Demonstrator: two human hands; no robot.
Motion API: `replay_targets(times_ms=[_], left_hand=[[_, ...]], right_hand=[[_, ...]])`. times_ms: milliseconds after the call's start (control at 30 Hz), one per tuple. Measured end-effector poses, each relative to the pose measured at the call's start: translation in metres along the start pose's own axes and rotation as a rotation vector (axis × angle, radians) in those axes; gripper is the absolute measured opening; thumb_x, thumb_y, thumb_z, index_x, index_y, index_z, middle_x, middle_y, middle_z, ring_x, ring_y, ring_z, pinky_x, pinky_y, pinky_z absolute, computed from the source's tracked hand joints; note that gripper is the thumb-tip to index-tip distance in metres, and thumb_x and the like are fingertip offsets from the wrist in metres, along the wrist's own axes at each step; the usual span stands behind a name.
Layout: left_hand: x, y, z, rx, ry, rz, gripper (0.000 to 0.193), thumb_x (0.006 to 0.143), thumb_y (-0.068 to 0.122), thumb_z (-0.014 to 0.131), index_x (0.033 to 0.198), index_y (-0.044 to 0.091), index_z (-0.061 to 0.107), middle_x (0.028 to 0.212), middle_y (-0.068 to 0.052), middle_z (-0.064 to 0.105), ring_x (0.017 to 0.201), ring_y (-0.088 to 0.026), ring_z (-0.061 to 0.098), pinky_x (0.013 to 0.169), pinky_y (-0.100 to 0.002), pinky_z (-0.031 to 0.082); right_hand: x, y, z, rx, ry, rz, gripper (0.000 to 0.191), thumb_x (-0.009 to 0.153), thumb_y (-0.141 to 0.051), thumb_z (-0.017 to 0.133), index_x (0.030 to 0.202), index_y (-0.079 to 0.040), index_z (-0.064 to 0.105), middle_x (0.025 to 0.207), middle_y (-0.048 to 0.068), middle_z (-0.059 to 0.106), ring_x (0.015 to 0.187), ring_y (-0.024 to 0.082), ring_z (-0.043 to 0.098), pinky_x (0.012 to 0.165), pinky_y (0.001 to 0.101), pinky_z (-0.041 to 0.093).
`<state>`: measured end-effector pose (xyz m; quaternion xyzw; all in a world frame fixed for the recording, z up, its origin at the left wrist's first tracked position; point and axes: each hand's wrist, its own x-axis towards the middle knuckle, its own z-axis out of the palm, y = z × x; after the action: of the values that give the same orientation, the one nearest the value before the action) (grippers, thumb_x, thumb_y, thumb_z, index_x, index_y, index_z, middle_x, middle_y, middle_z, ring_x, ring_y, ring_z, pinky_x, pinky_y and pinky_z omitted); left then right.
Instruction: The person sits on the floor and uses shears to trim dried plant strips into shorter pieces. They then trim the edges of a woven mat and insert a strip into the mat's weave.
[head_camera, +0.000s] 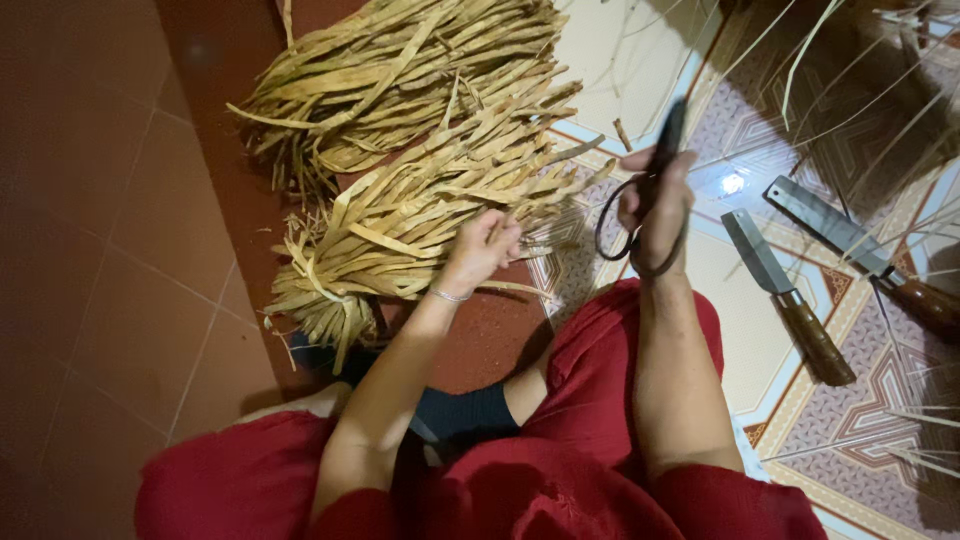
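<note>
**Hands at the strip bundle, scissors up**

Head view (only view):

Left hand is closed into the near bundle of dried leaf strips, fingers curled around a few strips at its right end. Grasping, not just resting.

Right hand is clenched on a pair of black scissors, blades pointing up and away from the person, loop handles hanging below the fingers. Whether the blades are apart or together can't be read, too dark and blurred.

Key relation: the bundle lies ahead and to the left of both hands, long axis running lower-left to upper-right. Its upper-right end points toward the scissors. Left hand is on it; right hand sits just beside that end, not touching the strips.

A second, larger bundle lies further out, touching the near one along its top edge.

Off to the right on the patterned floor tiles: two flat-bladed knives with wooden handles (side by side, blades toward the upper left, well apart from either hand). Thin loose fibres are scattered over that corner.

Person sits on the floor in red clothing, knees either side of the arms.
</note>
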<state>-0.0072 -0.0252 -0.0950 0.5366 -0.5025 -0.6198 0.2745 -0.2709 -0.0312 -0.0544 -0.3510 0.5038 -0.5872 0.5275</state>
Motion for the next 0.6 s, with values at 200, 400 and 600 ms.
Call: replay_targets(times_ms=[200, 400, 600], left_hand=[[0.003, -0.004, -0.025, -0.083, 0.083, 0.079, 0.021, 0.105, 0.022, 0.062, 0.109, 0.003, 0.069, 0.075, -0.001, 0.063, 0.062, -0.006, 0.052, 0.053, -0.021, 0.042], [-0.006, 0.019, -0.012, 0.077, 0.145, 0.262, 0.029, 0.106, 0.025, 0.06, 0.118, 0.0, 0.067, 0.086, -0.004, 0.069, 0.074, -0.01, 0.059, 0.066, -0.025, 0.05], [-0.017, 0.038, -0.004, 0.323, 0.198, 0.348, 0.032, 0.106, 0.031, 0.057, 0.116, 0.003, 0.068, 0.084, -0.013, 0.068, 0.073, -0.02, 0.062, 0.07, -0.033, 0.053]], right_hand=[[0.0, 0.02, 0.03, -0.577, -0.374, -0.04, 0.047, 0.108, -0.045, 0.039, 0.123, -0.007, 0.063, 0.073, 0.002, 0.055, 0.061, 0.016, 0.054, 0.053, 0.0308, 0.046], [-0.024, -0.009, 0.049, -0.895, -0.43, -0.361, 0.039, 0.099, -0.032, 0.061, 0.128, -0.006, 0.061, 0.097, 0.02, 0.069, 0.088, 0.04, 0.068, 0.075, 0.0474, 0.054], [-0.028, -0.025, 0.059, -0.946, -0.412, -0.338, 0.033, 0.099, -0.029, 0.061, 0.121, -0.006, 0.063, 0.095, 0.025, 0.071, 0.089, 0.046, 0.067, 0.075, 0.0524, 0.053]])
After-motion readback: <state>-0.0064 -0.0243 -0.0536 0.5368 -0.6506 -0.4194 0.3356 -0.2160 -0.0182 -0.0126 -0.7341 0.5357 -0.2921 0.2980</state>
